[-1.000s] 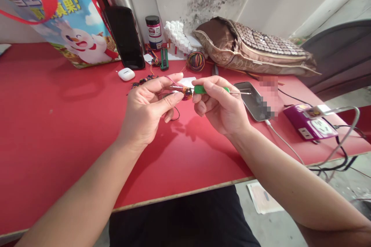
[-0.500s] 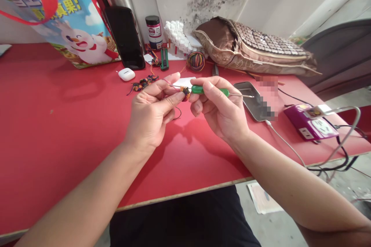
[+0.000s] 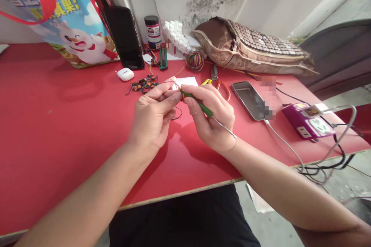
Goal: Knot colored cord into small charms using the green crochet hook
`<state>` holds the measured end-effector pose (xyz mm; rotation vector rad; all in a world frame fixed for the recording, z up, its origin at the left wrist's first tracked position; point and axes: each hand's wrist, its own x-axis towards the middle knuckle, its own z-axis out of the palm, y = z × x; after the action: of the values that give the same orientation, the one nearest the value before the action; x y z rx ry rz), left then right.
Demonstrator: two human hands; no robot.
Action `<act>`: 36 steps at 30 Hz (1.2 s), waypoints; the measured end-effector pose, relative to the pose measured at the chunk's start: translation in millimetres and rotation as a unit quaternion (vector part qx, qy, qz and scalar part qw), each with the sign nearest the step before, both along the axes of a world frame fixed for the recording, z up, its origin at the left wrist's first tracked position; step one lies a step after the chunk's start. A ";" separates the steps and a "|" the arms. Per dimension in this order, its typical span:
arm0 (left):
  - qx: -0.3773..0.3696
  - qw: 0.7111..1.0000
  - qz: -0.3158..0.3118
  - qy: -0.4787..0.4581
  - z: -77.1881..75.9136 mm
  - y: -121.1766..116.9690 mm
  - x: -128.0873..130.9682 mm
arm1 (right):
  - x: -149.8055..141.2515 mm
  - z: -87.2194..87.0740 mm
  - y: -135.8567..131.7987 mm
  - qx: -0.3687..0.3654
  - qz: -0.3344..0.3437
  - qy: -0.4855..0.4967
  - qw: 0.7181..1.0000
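Above the red table [image 3: 58, 123], my left hand [image 3: 152, 117] pinches a small multicoloured yarn piece between thumb and fingers; only a sliver of the piece shows. My right hand [image 3: 210, 117] is closed on a green-handled crochet hook [image 3: 203, 106], whose tip points up-left into the yarn piece and whose metal tail sticks out down-right. A dark thread loop [image 3: 176, 115] hangs below the hands. Behind them lie a white card [image 3: 187, 82], a multicoloured yarn ball [image 3: 195, 61] and a pile of small crocheted pieces [image 3: 143, 83].
A phone [image 3: 251, 100] on a cable and a purple power strip [image 3: 307, 123] lie at the right. Pliers [image 3: 217, 79], an earbud case [image 3: 125, 74], a standing dark phone [image 3: 124, 36], a jar [image 3: 152, 31], a printed bag [image 3: 66, 19] and a brown cushion [image 3: 255, 50] line the back.
My right hand has turned the hook from lying level to slanting down-right. Both hands have dropped slightly toward me, uncovering the pliers behind them.
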<state>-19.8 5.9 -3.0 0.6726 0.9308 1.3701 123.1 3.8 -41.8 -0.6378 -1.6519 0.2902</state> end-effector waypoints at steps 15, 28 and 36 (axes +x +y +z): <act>0.005 0.997 -0.076 -0.014 7.7 9.9 -21.0 | 10.8 14.7 9.9 -0.318 0.239 0.250 0.883; 0.026 0.997 -0.066 0.021 9.7 8.5 -21.3 | 28.6 23.9 16.2 -0.328 0.173 0.228 0.900; 0.027 0.996 -0.084 0.030 11.8 4.7 -21.7 | 40.1 27.8 21.7 -0.347 0.200 0.215 0.891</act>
<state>-41.6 10.5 8.8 0.8192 0.8674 1.2336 163.2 25.4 -14.0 -0.6824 -1.2067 1.2735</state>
